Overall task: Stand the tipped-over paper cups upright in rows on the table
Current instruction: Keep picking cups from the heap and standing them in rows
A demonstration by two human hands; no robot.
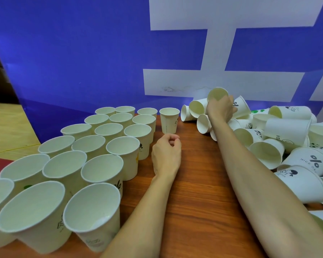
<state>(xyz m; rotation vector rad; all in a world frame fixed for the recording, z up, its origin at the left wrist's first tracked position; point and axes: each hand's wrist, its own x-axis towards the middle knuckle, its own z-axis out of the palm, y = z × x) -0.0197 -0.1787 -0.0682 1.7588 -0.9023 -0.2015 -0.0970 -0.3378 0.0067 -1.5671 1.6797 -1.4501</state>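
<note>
Fingers, right: we see our right hand point(221, 108) curled round a tipped cup point(217, 94) at the top of the heap, its mouth turned toward us; the fingertips are hidden behind the cup
Fingers, left: our left hand point(166, 155) hangs loosely curled just above the table point(194, 192), holding nothing, thumb and forefinger nearly meeting
Nearest cup to left hand: a lone upright cup point(169, 120) stands just beyond the knuckles, near the far edge, apart from the hand
Upright rows: we count many upright cups point(101, 146) packed rim to rim along the left side of the table, running from the near left corner to the far edge in roughly three files
Heap: the tipped-over cups point(287, 138) lie jumbled along the right side, from the far edge to the near right corner, mouths pointing many ways; some carry black print, one reading NICE DAY
Bare strip: wood-grain surface shows between rows and heap, with both our forearms stretched over it
Behind: a blue and white wall point(101, 53) rises past the far edge
</note>
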